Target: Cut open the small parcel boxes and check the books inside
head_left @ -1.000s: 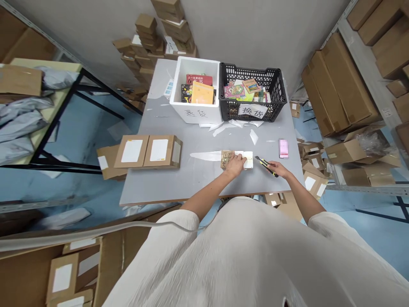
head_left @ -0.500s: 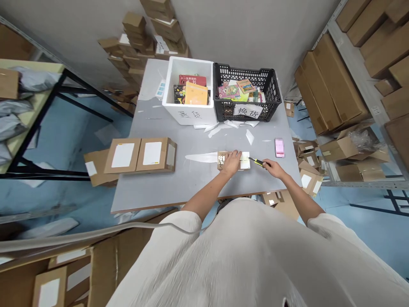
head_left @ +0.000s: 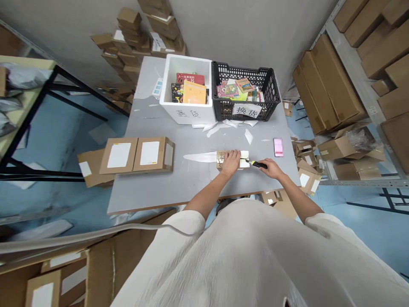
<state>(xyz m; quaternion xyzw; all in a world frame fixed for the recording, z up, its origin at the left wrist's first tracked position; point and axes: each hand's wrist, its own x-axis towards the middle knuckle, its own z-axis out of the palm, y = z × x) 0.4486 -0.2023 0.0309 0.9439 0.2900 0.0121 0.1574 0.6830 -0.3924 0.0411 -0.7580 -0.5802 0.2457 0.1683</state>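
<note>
A small brown box (head_left: 220, 159) with a white label (head_left: 244, 155) at its right end lies near the table's front edge. My left hand (head_left: 231, 161) rests on top of the box, fingers over its upper face, pressing it against the table. In my right hand (head_left: 271, 167) is a black and yellow utility knife (head_left: 258, 164), its tip at the right end of the box, touching the labelled part. A long strip of white paper (head_left: 201, 157) lies just left of the box.
At the table's (head_left: 143, 192) back stand a white foam bin (head_left: 188, 111) and a black crate (head_left: 246, 102), both holding books. Two labelled cartons (head_left: 136, 155) sit left, a pink phone (head_left: 278, 147) right. Paper scraps (head_left: 249, 136) lie before the crate.
My right hand and the knife have shifted slightly left, so the blade now sits further over the labelled end. A dark slit shows across the label. My left hand stays on the box.
</note>
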